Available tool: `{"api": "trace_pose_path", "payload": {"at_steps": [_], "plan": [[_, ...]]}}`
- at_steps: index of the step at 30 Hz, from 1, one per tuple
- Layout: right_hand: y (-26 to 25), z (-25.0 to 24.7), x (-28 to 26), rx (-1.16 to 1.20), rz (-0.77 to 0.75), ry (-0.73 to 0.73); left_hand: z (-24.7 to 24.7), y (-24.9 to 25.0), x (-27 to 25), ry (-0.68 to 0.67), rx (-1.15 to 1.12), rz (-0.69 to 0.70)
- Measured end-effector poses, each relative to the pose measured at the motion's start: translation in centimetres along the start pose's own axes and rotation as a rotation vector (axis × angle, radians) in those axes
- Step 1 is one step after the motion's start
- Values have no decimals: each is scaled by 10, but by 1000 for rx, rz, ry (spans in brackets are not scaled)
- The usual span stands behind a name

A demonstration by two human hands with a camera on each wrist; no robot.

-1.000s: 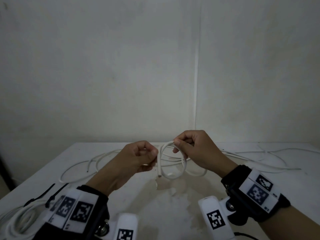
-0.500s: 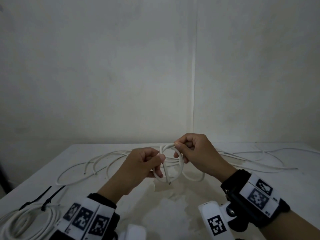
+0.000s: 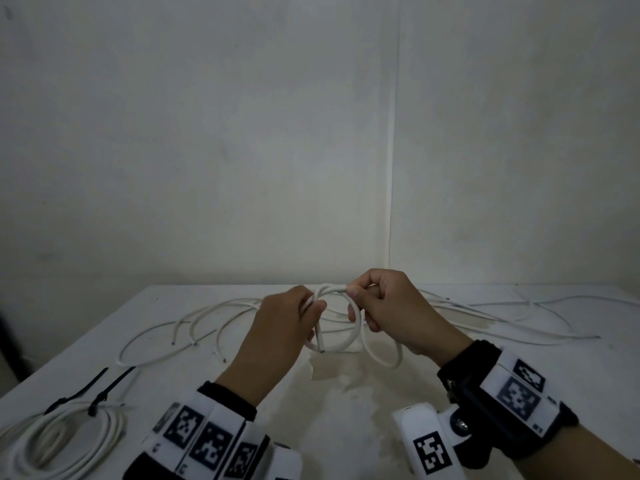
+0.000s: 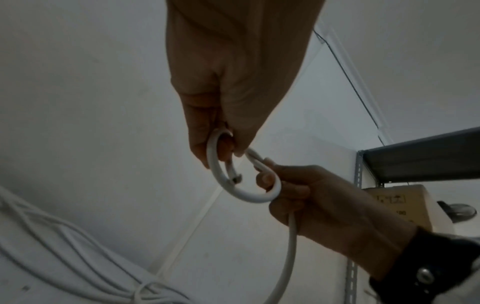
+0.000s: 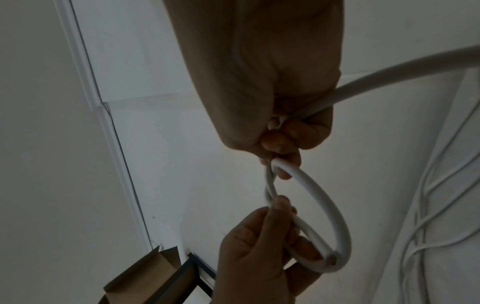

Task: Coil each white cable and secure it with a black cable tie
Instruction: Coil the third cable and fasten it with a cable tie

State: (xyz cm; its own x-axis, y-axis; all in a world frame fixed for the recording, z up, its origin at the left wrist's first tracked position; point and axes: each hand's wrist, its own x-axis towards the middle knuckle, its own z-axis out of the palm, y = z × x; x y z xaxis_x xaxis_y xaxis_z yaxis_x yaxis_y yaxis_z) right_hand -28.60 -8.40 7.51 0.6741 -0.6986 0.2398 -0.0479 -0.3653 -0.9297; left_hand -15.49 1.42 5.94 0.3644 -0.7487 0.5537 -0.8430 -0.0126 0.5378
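Observation:
I hold a small loop of white cable [image 3: 348,345] above the middle of the white table [image 3: 346,427]. My left hand [image 3: 313,313] pinches the loop's left side, and the cut cable end [image 3: 320,345] hangs just below its fingers. My right hand [image 3: 355,303] grips the top and right side of the loop. In the left wrist view the loop [image 4: 242,195] runs from my left hand [image 4: 221,150] to the right hand [image 4: 293,191]. The right wrist view shows the loop [image 5: 327,207] between the right hand [image 5: 280,156] and left hand [image 5: 275,214].
A coiled white cable [image 3: 62,441] lies at the near left, bound by two black cable ties [image 3: 81,389]. Loose white cables [image 3: 207,317] spread over the table's left and far right [image 3: 519,323]. A white wall stands close behind the table.
My left hand has moved right and up, closer to the right hand. The loop between the hands has drawn tighter, and the cable end now hangs beside the left fingers.

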Motion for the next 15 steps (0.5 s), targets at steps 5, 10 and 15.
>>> {"api": "trace_pose_path", "payload": {"at_steps": [5,10,15], "plan": [[-4,7,-5,63,49,-32,11,-1,3,41,378,51],[-1,11,-9,189,132,-48,20,-6,2,47,517,54],[3,3,-9,192,99,-23,11,-8,-1,74,458,187]]}}
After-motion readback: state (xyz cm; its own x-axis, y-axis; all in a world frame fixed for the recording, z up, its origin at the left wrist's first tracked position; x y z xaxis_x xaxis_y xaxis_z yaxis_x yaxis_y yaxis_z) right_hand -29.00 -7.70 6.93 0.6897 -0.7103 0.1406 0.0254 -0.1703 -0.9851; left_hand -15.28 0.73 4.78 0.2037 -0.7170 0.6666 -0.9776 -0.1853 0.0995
